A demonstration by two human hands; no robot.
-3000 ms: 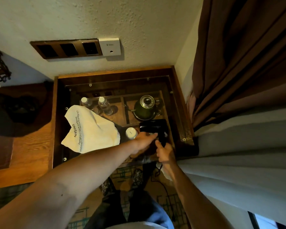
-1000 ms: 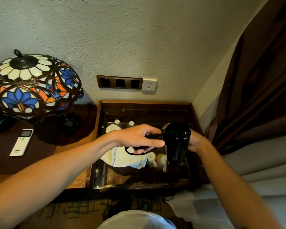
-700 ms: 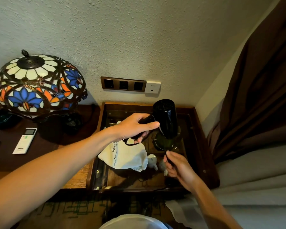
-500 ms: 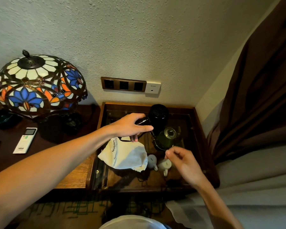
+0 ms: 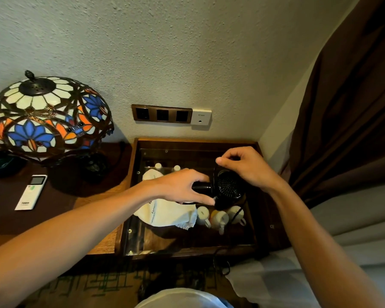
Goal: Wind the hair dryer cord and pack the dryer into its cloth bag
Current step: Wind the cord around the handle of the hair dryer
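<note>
I hold the black hair dryer [image 5: 228, 189] above the glass-topped side table [image 5: 196, 143], its round rear grille facing me. My left hand [image 5: 182, 187] is closed around the handle, which points left. My right hand [image 5: 248, 167] is just above the dryer's body, fingertips pinched on the black cord [image 5: 240, 211]. One strand of cord curves over the body's left rim; another hangs from the right side toward the floor. The white cloth bag [image 5: 169, 215] with printed lettering lies crumpled on the glass, below my left hand.
Under the glass are white cups [image 5: 219, 218] and two bottles [image 5: 158, 166]. A stained-glass lamp [image 5: 47, 116] and a white remote [image 5: 31, 192] stand on the desk to the left. A socket panel [image 5: 161, 113] is on the wall. Brown curtain [image 5: 353, 107] and bed [image 5: 342, 236] close the right side.
The dryer has turned so its grille faces me. My right hand rose from below the dryer to above it, carrying the cord over the body. My left hand keeps the handle.
</note>
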